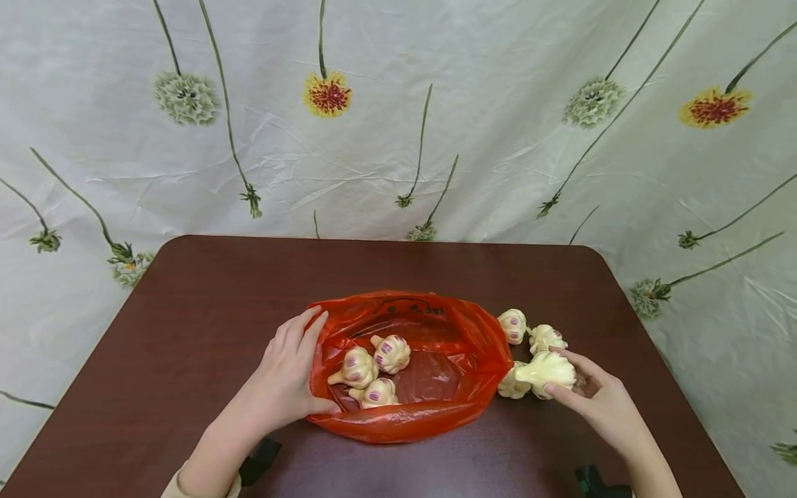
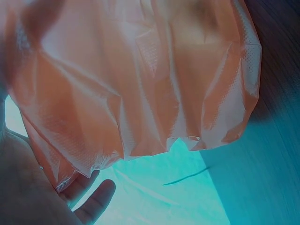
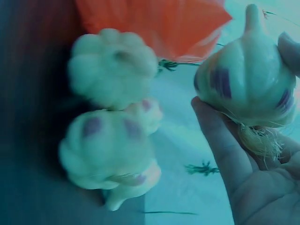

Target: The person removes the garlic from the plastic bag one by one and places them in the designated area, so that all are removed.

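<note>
A red plastic bag (image 1: 429, 415) lies on the table with its mouth spread wide. Inside its left part are three garlic bulbs (image 1: 392, 354), cream with purple patches. My left hand (image 1: 283, 377) holds the bag's left rim, thumb at the front edge and fingers at the back edge; the left wrist view shows the bag's wall (image 2: 140, 93) beside that hand. Right of the bag, my right hand (image 1: 600, 398) grips another garlic bulb (image 3: 248, 84) by its root end, its stem pointing toward the bag. More garlic bulbs (image 1: 512, 325) sit beneath and behind the held one, partly hidden.
The dark brown table (image 1: 218, 304) has rounded far corners. Behind it hangs a pale cloth (image 1: 373, 159) printed with flowers. Dark straps (image 1: 260, 460) show near both wrists.
</note>
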Tool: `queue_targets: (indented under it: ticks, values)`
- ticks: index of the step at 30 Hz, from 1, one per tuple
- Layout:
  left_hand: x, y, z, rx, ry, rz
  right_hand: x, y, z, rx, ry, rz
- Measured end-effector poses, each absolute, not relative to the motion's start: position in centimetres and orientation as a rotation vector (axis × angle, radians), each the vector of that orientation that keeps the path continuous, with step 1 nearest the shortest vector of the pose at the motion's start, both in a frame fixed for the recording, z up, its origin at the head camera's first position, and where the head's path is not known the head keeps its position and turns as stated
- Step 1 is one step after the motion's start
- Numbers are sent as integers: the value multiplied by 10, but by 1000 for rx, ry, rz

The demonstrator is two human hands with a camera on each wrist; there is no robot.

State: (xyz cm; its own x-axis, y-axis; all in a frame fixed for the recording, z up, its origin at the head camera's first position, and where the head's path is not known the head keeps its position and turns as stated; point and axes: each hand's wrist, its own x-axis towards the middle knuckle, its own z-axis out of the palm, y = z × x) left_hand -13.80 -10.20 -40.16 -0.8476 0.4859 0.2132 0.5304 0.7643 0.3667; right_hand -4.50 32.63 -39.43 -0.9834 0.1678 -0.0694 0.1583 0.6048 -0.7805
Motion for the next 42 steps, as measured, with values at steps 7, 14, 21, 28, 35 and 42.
queue_targets:
  ticks: [7,14,21,28,35,42]
  values:
    - [-138,-102,-401,-824,-2870,-656,-34,319,-412,-314,-2978,1330]
    - [-138,-102,-401,-825,-2874,-664,-32,306,-425,-345,-3042,1105]
    - [-138,-102,-402,-820,-2890,-661,-36,296,-433,-370,-3037,946]
    - [-139,-102,-402,-832,-2862,-649,-39,285,-440,-338,-2990,838]
    - [-139,-102,-402,-841,-2834,-621,-38,283,-430,-296,-2971,818]
    - [-139,-102,-404,-847,-2842,-627,-38,284,-406,-223,-2896,843]
